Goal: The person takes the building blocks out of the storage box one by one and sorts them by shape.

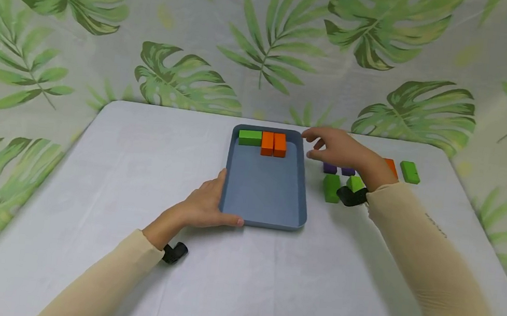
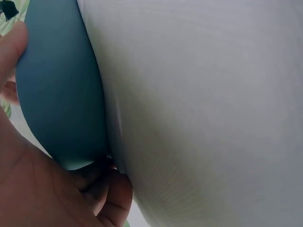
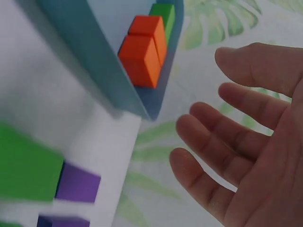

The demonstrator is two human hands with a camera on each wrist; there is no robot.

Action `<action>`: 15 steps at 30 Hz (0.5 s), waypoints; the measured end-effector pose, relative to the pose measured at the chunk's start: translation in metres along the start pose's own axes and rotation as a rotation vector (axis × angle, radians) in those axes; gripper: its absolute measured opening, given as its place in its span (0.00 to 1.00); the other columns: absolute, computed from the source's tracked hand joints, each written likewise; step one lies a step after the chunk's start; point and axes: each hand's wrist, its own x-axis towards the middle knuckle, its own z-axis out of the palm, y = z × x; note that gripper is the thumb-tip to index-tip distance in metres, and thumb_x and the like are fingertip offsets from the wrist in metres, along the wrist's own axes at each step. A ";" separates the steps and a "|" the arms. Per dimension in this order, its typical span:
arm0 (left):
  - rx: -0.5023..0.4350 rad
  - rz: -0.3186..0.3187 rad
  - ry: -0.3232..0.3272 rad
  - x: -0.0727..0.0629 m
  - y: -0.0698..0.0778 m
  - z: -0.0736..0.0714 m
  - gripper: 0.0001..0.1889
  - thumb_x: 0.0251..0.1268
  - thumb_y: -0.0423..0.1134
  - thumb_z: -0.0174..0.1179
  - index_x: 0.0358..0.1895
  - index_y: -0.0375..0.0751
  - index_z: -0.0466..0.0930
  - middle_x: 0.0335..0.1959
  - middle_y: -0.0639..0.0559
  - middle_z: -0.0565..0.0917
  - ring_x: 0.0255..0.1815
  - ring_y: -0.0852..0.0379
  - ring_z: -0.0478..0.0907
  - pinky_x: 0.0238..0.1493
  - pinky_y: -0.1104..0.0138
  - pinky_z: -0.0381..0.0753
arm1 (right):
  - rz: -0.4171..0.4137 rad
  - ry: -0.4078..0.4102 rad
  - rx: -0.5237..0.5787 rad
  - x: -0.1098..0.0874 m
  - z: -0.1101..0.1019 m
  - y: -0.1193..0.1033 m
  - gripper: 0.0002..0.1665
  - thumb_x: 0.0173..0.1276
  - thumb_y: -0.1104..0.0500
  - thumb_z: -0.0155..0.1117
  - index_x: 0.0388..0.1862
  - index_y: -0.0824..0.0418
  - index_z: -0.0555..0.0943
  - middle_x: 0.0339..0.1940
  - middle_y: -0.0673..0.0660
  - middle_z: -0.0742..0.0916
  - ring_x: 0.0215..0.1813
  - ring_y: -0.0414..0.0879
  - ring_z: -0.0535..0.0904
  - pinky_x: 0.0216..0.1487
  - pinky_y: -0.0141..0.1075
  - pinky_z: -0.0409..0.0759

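Observation:
A blue-grey tray (image 1: 265, 190) lies on the table, with a green block (image 1: 250, 138) and two orange blocks (image 1: 274, 144) lined up along its far end. My left hand (image 1: 203, 205) holds the tray's near-left corner, thumb along the near edge and the other fingers at the left side. In the left wrist view, some fingers (image 2: 118, 196) curl against the tray wall (image 2: 61, 85). My right hand (image 1: 340, 148) hovers just off the tray's far-right corner, fingers loosely bent and apart. Nothing is between them in the right wrist view, where the orange blocks (image 3: 139, 59) show beyond the fingertips.
Right of the tray, partly beneath my right arm, are purple blocks (image 1: 330, 169), green blocks (image 1: 332, 189), an orange block (image 1: 392, 166) and another green block (image 1: 410, 172). A white cloth covers the table (image 1: 150, 156); a leaf-patterned cloth (image 1: 271, 40) hangs behind it.

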 end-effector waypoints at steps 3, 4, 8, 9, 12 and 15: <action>0.002 -0.004 -0.004 0.000 0.001 0.000 0.69 0.50 0.64 0.70 0.80 0.37 0.26 0.82 0.38 0.48 0.81 0.38 0.51 0.73 0.42 0.60 | -0.014 0.005 0.002 0.014 0.007 -0.008 0.30 0.71 0.62 0.59 0.71 0.66 0.68 0.69 0.68 0.76 0.63 0.64 0.78 0.64 0.56 0.74; 0.004 -0.002 -0.006 0.000 0.001 0.000 0.69 0.50 0.64 0.70 0.80 0.37 0.26 0.82 0.38 0.48 0.80 0.38 0.51 0.73 0.42 0.60 | -0.014 0.007 0.001 0.018 0.009 -0.009 0.31 0.71 0.63 0.59 0.71 0.67 0.68 0.69 0.68 0.75 0.63 0.64 0.77 0.64 0.56 0.74; 0.009 -0.009 -0.016 -0.001 0.002 0.000 0.69 0.50 0.64 0.69 0.80 0.36 0.27 0.81 0.37 0.49 0.80 0.38 0.52 0.73 0.43 0.60 | -0.011 0.017 -0.019 0.037 0.022 -0.014 0.32 0.69 0.63 0.59 0.72 0.67 0.68 0.67 0.69 0.77 0.61 0.63 0.77 0.64 0.55 0.74; 0.010 -0.013 -0.017 -0.001 0.003 0.000 0.69 0.50 0.64 0.69 0.80 0.36 0.27 0.81 0.37 0.49 0.80 0.38 0.52 0.74 0.43 0.60 | -0.006 0.020 -0.026 0.042 0.025 -0.014 0.33 0.68 0.62 0.59 0.71 0.67 0.68 0.67 0.68 0.77 0.60 0.62 0.77 0.64 0.55 0.74; 0.013 -0.021 -0.016 -0.002 0.003 -0.001 0.69 0.50 0.64 0.70 0.80 0.36 0.27 0.81 0.37 0.49 0.80 0.38 0.51 0.74 0.43 0.60 | -0.005 0.032 -0.038 0.055 0.032 -0.017 0.33 0.65 0.63 0.59 0.70 0.68 0.70 0.66 0.68 0.79 0.59 0.61 0.76 0.65 0.55 0.73; 0.011 -0.019 -0.015 -0.001 0.003 -0.001 0.69 0.50 0.64 0.70 0.80 0.36 0.27 0.81 0.37 0.49 0.81 0.38 0.51 0.74 0.43 0.59 | 0.012 0.040 -0.038 0.065 0.035 -0.017 0.33 0.62 0.65 0.59 0.69 0.68 0.71 0.67 0.67 0.78 0.61 0.61 0.75 0.67 0.54 0.71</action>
